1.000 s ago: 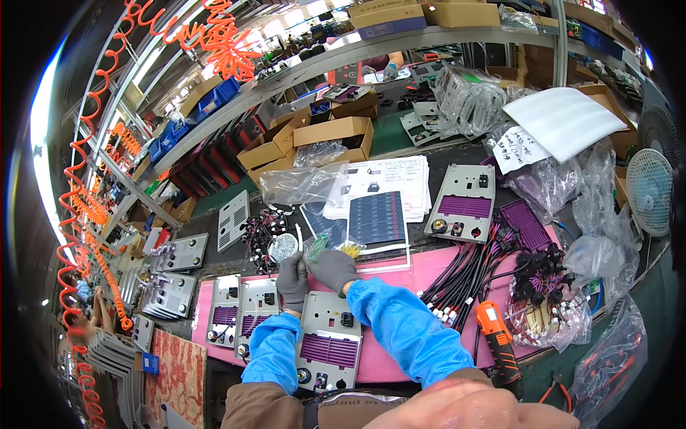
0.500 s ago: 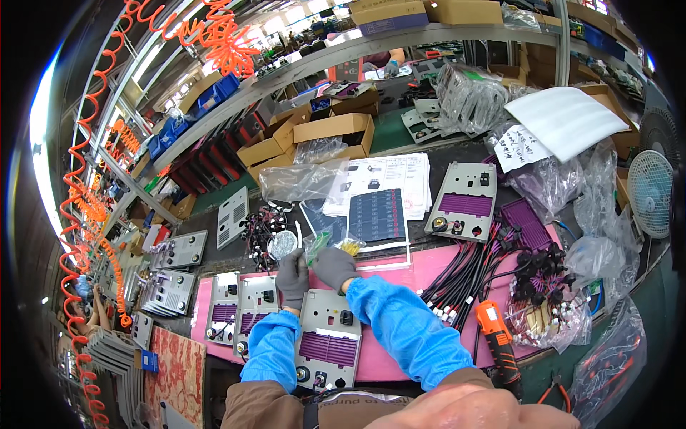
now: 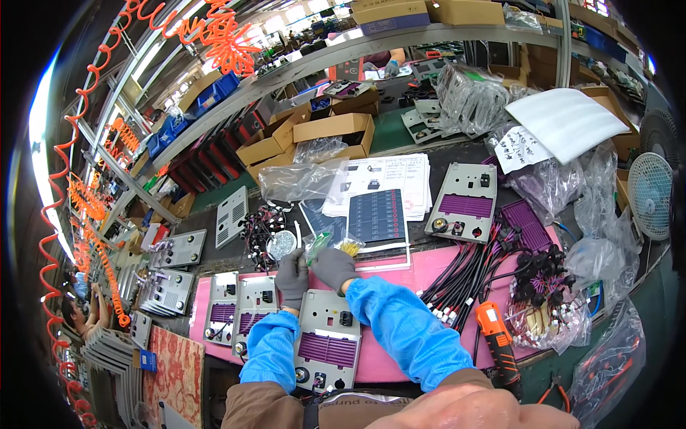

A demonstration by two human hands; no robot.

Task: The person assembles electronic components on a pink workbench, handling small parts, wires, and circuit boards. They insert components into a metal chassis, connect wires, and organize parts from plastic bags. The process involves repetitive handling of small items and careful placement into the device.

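Note:
My left hand, in a grey glove, has its fingers drawn together just above the top edge of a grey panel with a purple grille. Close beside it, my right hand is gloved too, with fingers curled in toward the left one. Whatever the fingertips pinch is too small or hidden to make out. Right behind the hands lie a small clear bag with green on it and a bag of yellow pieces. A round dish of small metal parts stands behind my left hand.
Two similar panels lie left on the pink mat. Black cables, an orange-black power screwdriver and a bag of connectors are at right. Printed sheets and another panel lie farther back. A fan stands far right.
Both my hands stay almost in the same place, with only a slight shift. At the far left, another person's head and arm show more, and the orange coiled hose has swayed left.

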